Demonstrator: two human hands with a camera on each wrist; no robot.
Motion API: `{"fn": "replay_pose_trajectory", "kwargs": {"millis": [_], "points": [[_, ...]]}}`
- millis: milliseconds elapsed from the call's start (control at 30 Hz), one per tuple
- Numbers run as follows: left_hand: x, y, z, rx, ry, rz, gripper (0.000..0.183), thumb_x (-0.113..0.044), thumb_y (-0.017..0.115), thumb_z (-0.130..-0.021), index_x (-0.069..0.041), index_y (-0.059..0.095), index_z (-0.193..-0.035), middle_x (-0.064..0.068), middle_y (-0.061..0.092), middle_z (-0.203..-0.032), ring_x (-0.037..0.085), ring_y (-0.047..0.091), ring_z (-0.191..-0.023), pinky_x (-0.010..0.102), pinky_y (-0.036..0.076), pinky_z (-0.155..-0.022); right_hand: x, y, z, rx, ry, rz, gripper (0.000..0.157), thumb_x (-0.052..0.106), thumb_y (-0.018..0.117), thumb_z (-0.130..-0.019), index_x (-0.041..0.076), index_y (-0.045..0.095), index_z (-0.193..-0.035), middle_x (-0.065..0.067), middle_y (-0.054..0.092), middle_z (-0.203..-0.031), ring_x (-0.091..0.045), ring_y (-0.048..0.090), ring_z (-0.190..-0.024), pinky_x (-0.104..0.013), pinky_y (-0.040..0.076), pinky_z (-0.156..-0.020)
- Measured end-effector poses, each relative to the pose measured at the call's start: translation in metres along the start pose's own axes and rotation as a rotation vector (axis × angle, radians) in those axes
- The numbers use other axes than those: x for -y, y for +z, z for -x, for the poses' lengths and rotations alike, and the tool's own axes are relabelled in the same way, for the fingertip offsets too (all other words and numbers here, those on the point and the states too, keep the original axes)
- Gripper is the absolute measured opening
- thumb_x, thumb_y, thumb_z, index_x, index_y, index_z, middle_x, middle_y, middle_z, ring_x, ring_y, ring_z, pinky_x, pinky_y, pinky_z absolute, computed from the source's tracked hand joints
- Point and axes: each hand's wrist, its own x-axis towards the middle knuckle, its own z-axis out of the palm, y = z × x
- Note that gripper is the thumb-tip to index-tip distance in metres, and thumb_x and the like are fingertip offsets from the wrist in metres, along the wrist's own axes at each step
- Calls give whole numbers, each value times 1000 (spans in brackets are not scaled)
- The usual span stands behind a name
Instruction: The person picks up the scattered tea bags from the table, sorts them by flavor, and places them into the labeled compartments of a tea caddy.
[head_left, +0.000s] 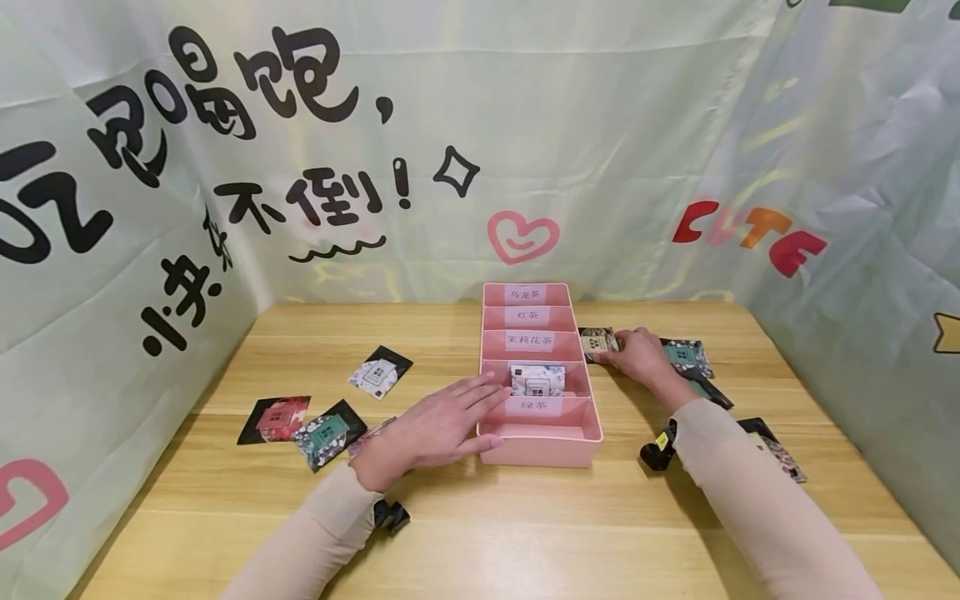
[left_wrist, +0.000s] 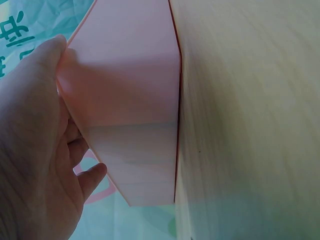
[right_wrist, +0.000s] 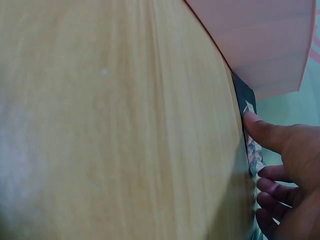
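A pink box [head_left: 540, 452] with several labelled compartments stands mid-table. One white-patterned tea sachet [head_left: 537, 381] sits in its second compartment from the front. My left hand [head_left: 442, 421] rests on the box's left rim, fingers extended; the left wrist view shows this hand [left_wrist: 45, 130] along the rim. Beyond the box's right side, my right hand [head_left: 645, 358] has its thumb and fingers on a dark tea sachet with a cream label [head_left: 597, 342]. In the right wrist view the thumb and curled fingers of the right hand [right_wrist: 285, 165] pinch across this sachet [right_wrist: 251, 142], which lies on the table.
Left of the box lie a red sachet [head_left: 281, 418], a green-labelled sachet [head_left: 330, 433], a white and black sachet [head_left: 380, 372] and one partly behind the left hand. More sachets, such as a green-labelled one [head_left: 688, 357], lie by the right arm. Fabric walls [head_left: 622, 167] surround the table.
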Motion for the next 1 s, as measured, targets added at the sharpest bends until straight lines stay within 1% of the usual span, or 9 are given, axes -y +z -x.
{"fn": "replay_pose_trajectory", "kwargs": {"millis": [100,233,400,633,700,867,1000], "points": [[0,-1,0,1,-3,5,73,-61,24,-101,-14,26,-156,7,27,-159,21,16,-148,34,13,-119,0,0,0,-9,20,-28,66,42,70,-89,-11,54,-124,-27,55,-107,-39,50,-98,-52,44,-85],[-1,-1,0,4,-6,12,73,-61,24,-101,-14,26,-156,6,28,-159,21,16,-148,33,13,-119,-1,0,-1,-17,29,-87,66,34,71,-90,-13,48,-129,-30,57,-113,-40,55,-98,-53,47,-86],[-1,-1,-1,2,-2,9,73,-61,24,-101,-14,25,-156,7,28,-159,21,17,-148,33,13,-119,-4,0,-2,-30,42,-153,60,29,70,-91,-11,46,-129,-28,58,-111,-37,57,-94,-50,47,-81],[0,-1,0,1,1,11,73,-61,22,-101,-12,27,-156,7,28,-159,22,16,-148,35,15,-119,-7,1,-4,-64,63,-255,57,23,72,-91,-7,45,-130,-22,56,-107,-31,55,-86,-39,48,-73],[0,-1,-1,1,2,14,73,-61,22,-101,-12,27,-156,7,28,-159,22,15,-148,35,14,-119,-7,1,-4,-75,56,-287,55,20,71,-91,-7,45,-131,-22,55,-107,-31,55,-87,-39,47,-73],[0,-1,-1,2,2,18,73,-61,21,-101,-12,27,-156,7,28,-159,21,14,-148,34,14,-119,-8,-3,-4,-112,21,-359,50,13,67,-92,-8,45,-132,-27,55,-112,-38,55,-95,-42,47,-76],[0,0,-1,0,1,15,73,-61,22,-101,-12,27,-156,7,28,-159,22,14,-148,35,14,-119,-7,-7,-5,-134,8,-429,46,10,65,-92,-7,47,-131,-29,58,-113,-39,58,-98,-38,50,-76]]}}
